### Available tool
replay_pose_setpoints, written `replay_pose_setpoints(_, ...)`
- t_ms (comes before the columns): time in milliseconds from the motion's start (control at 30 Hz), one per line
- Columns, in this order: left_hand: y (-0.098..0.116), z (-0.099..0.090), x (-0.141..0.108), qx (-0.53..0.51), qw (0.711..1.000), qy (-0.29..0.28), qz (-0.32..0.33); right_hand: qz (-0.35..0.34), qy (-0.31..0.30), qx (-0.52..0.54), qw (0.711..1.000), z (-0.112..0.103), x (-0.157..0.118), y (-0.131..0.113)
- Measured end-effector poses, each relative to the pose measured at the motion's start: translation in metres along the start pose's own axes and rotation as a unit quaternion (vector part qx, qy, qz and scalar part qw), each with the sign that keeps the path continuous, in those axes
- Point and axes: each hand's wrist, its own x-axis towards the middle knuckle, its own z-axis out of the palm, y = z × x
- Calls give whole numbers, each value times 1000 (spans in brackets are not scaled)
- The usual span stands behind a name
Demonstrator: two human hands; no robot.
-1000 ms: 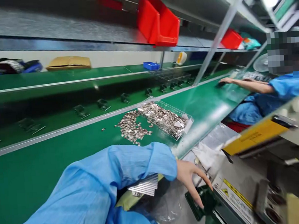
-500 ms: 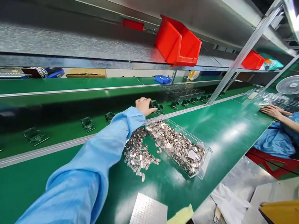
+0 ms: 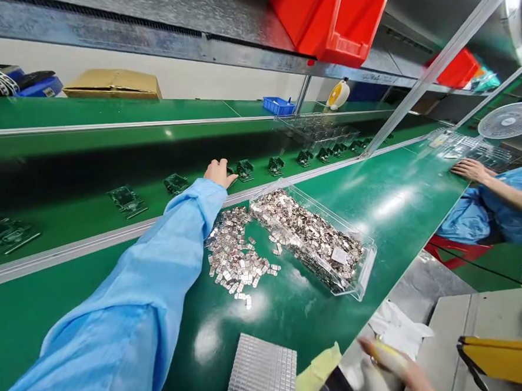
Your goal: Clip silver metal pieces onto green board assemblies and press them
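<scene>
My left hand (image 3: 218,174), in a blue sleeve, reaches over the green belt with its fingers closed around the edge of a small circuit board (image 3: 230,171), mostly hidden by the hand. Beside it on the belt stand more circuit boards (image 3: 275,165), in a row on both sides. Low at the right, my right hand (image 3: 408,368) is smeared by motion, its fingers around a yellow thing (image 3: 388,354) too blurred to name. Below my left forearm lies a loose pile of small silvery metal parts (image 3: 238,259). A clear plastic box (image 3: 366,268) full of the same parts is next to it.
A gridded silvery block (image 3: 263,372) and a yellow cloth (image 3: 318,372) lie at the near bench edge. Overhead, a shelf carries a red bin (image 3: 330,20). At the right a co-worker's hands (image 3: 474,170) rest by clear trays (image 3: 470,147). A slanted metal post (image 3: 439,69) rises behind the bench.
My left hand has moved left along the belt. Boards to the left of it also sit further left. My right hand has come into view at the lower right. The view has tilted down.
</scene>
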Motion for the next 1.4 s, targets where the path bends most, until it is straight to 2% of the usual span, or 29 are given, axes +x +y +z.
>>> replay_pose_setpoints(100, -14, -31, -49, -26, 997, 31, 71, -65, -101, -78, 990, 39, 31, -10)
replay_pose_setpoints(200, -48, -59, -126, -73, 978, 65, 184, -85, -193, -179, 961, 85, 72, -14)
replay_pose_setpoints(233, -62, -65, -153, -81, 975, 57, 199, -80, -215, -220, 948, 99, 83, -14)
replay_pose_setpoints(300, -91, -70, -205, -86, 974, 19, 209, -75, -235, -262, 933, 120, 99, -13)
replay_pose_setpoints(400, -123, -61, -264, -95, 979, -10, 182, -77, -255, -297, 917, 135, 107, -13)
replay_pose_setpoints(533, -141, -45, -304, -113, 986, -5, 125, -69, -278, -345, 894, 139, 109, -17)
replay_pose_setpoints(633, -145, -39, -312, -110, 992, -41, 56, -49, -291, -368, 882, 141, 114, -21)
replay_pose_setpoints(700, -145, -37, -310, -106, 992, -58, 34, -34, -297, -371, 879, 142, 119, -21)
replay_pose_setpoints(833, -137, -37, -303, -151, 987, -39, 46, -14, -294, -344, 892, 141, 127, -21)
replay_pose_setpoints(933, -120, -36, -303, -277, 960, -18, 47, -5, -275, -295, 915, 130, 123, -24)
replay_pose_setpoints(1000, -101, -31, -305, -412, 911, -30, 21, -2, -263, -257, 930, 116, 109, -30)
replay_pose_setpoints(1067, -76, -25, -308, -540, 840, -59, -8, 8, -255, -176, 951, 97, 86, -40)
replay_pose_setpoints(1133, -48, -18, -311, -627, 774, -88, -16, 37, -244, -13, 969, 78, 56, -53)
replay_pose_setpoints(1167, -34, -16, -313, -656, 748, -99, -11, 56, -231, 81, 968, 71, 40, -59)
replay_pose_setpoints(1233, -8, -12, -320, -695, 708, -124, 3, 79, -186, 196, 960, 62, 10, -69)
replay_pose_setpoints(1333, 17, -10, -332, -729, 662, -174, 23, 62, -89, 193, 975, 63, -19, -76)
replay_pose_setpoints(1400, 24, -8, -340, -737, 644, -201, 36, 46, -41, 171, 983, 69, -28, -75)
